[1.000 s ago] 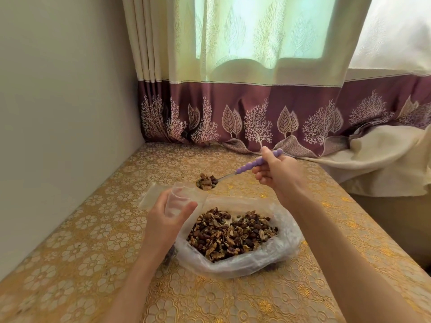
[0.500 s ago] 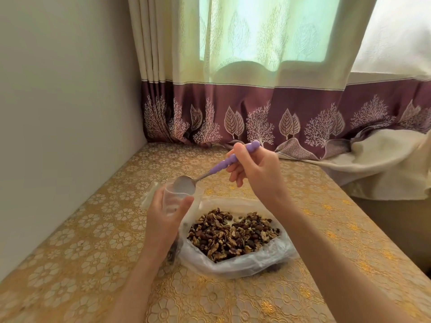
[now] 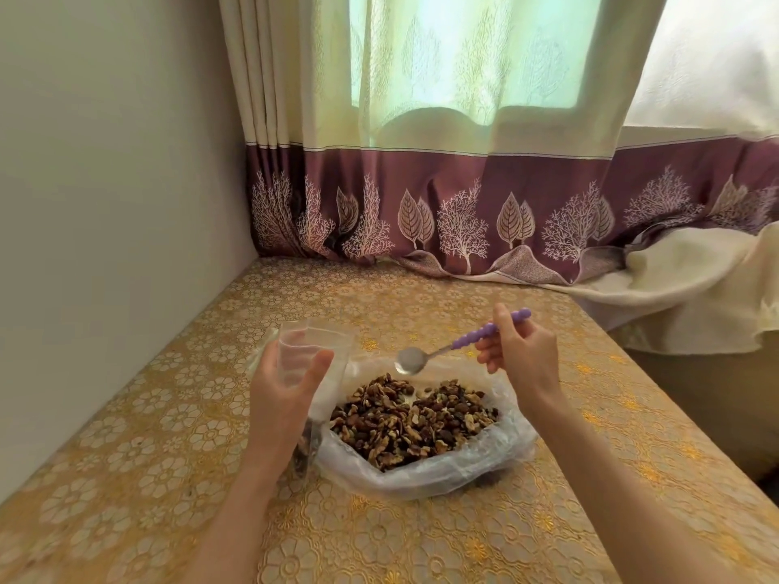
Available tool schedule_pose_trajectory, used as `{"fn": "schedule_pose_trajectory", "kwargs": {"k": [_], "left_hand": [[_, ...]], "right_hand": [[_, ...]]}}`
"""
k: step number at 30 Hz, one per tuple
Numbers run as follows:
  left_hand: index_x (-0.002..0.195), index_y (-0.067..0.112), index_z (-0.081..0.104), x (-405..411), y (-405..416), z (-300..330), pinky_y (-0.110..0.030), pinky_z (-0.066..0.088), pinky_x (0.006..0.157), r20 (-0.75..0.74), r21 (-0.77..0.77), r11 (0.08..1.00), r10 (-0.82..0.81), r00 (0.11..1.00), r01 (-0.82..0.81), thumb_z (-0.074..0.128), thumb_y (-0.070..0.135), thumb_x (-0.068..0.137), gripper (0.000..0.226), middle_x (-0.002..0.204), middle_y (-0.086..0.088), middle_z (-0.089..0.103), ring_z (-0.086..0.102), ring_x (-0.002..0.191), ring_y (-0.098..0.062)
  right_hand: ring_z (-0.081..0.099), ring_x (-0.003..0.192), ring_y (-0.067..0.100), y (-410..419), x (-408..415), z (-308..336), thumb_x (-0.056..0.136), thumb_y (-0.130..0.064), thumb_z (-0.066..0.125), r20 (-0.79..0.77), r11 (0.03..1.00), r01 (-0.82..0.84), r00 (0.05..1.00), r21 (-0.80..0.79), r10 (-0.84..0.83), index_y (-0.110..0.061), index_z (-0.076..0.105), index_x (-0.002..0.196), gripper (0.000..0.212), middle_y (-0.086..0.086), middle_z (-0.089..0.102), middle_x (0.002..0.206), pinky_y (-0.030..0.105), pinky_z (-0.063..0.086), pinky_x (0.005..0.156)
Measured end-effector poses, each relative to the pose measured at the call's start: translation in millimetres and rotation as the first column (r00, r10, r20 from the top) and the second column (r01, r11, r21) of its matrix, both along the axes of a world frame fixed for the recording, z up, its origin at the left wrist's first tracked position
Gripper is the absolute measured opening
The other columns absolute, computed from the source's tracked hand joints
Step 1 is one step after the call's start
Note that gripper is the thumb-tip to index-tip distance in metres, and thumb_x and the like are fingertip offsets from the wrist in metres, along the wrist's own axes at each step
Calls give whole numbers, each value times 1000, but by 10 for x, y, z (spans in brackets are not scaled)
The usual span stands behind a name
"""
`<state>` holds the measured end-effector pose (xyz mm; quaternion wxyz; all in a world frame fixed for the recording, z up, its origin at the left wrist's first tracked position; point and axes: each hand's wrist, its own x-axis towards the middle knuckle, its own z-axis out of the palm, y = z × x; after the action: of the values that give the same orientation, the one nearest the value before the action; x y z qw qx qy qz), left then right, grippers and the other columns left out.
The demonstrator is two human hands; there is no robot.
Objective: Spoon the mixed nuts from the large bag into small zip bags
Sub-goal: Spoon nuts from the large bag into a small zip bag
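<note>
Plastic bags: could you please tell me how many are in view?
2. The small zip bag is held upright in the left hand; the large bag of nuts lies open on the table beside it. Others may be hidden.

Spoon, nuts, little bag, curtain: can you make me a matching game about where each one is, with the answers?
Things:
1. spoon
2. mixed nuts
3. small zip bag
4. curtain

Places:
A. in the large bag
B. held up by the left hand
C. behind the table
D. held empty by the right hand

Pairs: 1-D, 2-A, 3-B, 4-C
</note>
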<state>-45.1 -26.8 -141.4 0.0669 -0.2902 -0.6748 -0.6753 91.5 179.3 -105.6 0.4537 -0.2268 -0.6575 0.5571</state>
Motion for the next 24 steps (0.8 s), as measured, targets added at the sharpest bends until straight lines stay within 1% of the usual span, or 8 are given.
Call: {"fn": "schedule_pose_trajectory", "kwargs": {"k": [4, 10, 14, 16, 18, 21, 22, 24], "left_hand": [[119, 22, 53, 3, 5, 3, -10, 50, 64, 2, 4, 1000, -5, 1000, 5, 53, 87, 51, 94, 102, 13, 64, 63, 86, 7], [118, 22, 54, -10, 3, -6, -7, 48, 63, -10, 2, 1000, -7, 1000, 7, 53, 85, 54, 90, 101, 13, 63, 62, 85, 10], [117, 21, 54, -21, 12, -22, -6, 47, 64, -22, 2, 1000, 1, 1000, -1, 58, 74, 60, 77, 98, 13, 64, 62, 84, 10], [116, 20, 55, -27, 16, -31, -6, 47, 65, -27, 1, 1000, 4, 1000, -4, 59, 66, 63, 70, 98, 12, 64, 62, 84, 9], [116, 21, 55, -32, 14, -34, -7, 48, 66, -27, 5, 1000, 6, 1000, -6, 59, 65, 63, 69, 98, 12, 64, 63, 84, 8], [115, 21, 55, -25, 14, -26, -8, 48, 65, -25, 4, 1000, 4, 1000, -4, 58, 70, 61, 73, 99, 12, 64, 63, 84, 7], [115, 22, 55, -19, 15, -20, -8, 49, 65, -26, 3, 1000, 3, 1000, -2, 58, 73, 60, 75, 98, 12, 64, 63, 84, 8], [113, 24, 54, -3, 18, -8, -8, 49, 64, -28, -2, 1000, -2, 1000, 2, 56, 80, 56, 80, 97, 13, 64, 63, 83, 8]], "right_hand": [[54, 38, 9, 31, 24, -117, 97, -21, 51, 123, 985, 77, 988, 157, -97, -4, 63, 63, 41, 0, 67, 52, 17, 43, 36], [59, 44, 14, 40, -57, -225, 98, -23, 49, 169, 983, 96, 978, 158, -123, -3, 65, 64, 42, 3, 69, 56, 23, 48, 43], [60, 49, 20, 82, -102, -254, 98, -24, 48, 174, 996, 82, 981, 25, -85, -11, 65, 53, 50, 8, 70, 58, 31, 52, 51], [61, 53, 23, 96, -109, -275, 98, -24, 46, 209, 997, 35, 978, -64, -21, -9, 66, 47, 56, 11, 71, 62, 34, 52, 56], [61, 54, 21, 84, -124, -287, 98, -22, 46, 231, 990, -24, 971, -140, 56, -8, 68, 49, 55, 14, 72, 66, 30, 52, 55], [60, 44, 12, 30, -147, -258, 98, -17, 47, 196, 960, -114, 966, -256, 167, -4, 69, 54, 51, 14, 71, 64, 18, 49, 43], [59, 42, 11, 14, -149, -251, 98, -16, 47, 184, 949, -143, 962, -282, 200, -3, 68, 52, 52, 14, 71, 62, 17, 48, 42], [60, 44, 12, -4, -144, -248, 99, -16, 48, 173, 933, -184, 954, -309, 246, 2, 68, 59, 48, 15, 72, 66, 17, 49, 44]]}}
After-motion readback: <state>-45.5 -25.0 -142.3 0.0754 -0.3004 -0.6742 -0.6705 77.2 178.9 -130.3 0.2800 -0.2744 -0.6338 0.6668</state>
